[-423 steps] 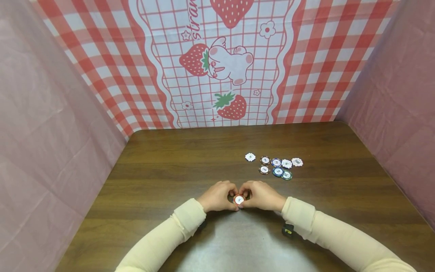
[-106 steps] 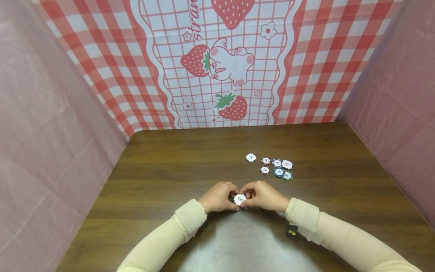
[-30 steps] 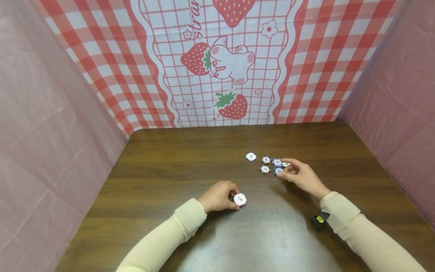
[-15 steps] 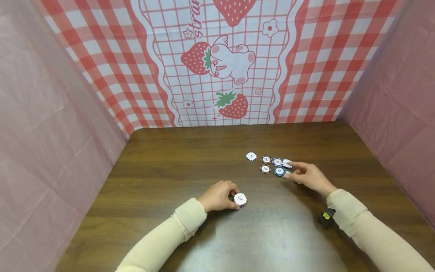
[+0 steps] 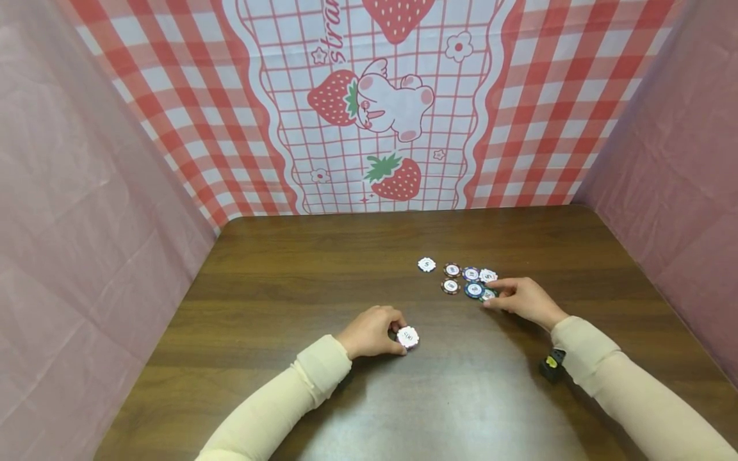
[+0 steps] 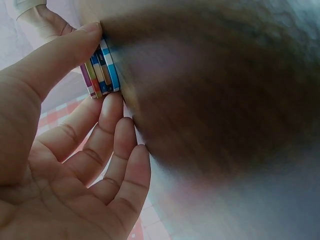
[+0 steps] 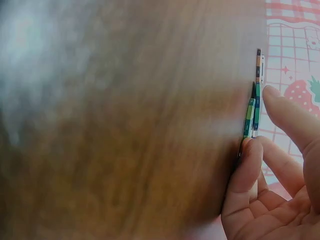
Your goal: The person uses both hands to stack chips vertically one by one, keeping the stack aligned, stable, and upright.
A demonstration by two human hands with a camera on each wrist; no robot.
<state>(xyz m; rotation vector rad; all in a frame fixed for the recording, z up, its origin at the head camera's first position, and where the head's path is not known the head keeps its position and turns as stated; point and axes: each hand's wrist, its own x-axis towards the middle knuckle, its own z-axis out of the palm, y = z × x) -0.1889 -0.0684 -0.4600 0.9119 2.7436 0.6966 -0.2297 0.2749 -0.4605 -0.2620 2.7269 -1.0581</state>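
Note:
My left hand (image 5: 373,331) pinches a short stack of poker chips (image 5: 407,337) by its edges, standing on the table. A white chip marked 500 tops the stack, and the left wrist view shows several coloured edges (image 6: 102,70) between thumb and fingers. My right hand (image 5: 529,299) reaches around a green-edged poker chip (image 5: 488,295) beside a blue poker chip (image 5: 475,290). In the right wrist view the fingers touch the green chip's edge (image 7: 248,118), while the thumb (image 7: 272,96) stands a little off the chips. A white poker chip (image 5: 488,276) lies just beyond those fingers.
Nearby lie another blue chip (image 5: 471,274), two brown-edged chips, the far one (image 5: 452,270) and the near one (image 5: 451,286), and a white chip (image 5: 426,264) apart on the left. A checked strawberry cloth (image 5: 398,115) hangs behind the wooden table (image 5: 277,269).
The 500 chip has gone from the far group onto the left hand's stack. My right hand has left the stack for the group, shifting right to the green chip; the left stays put.

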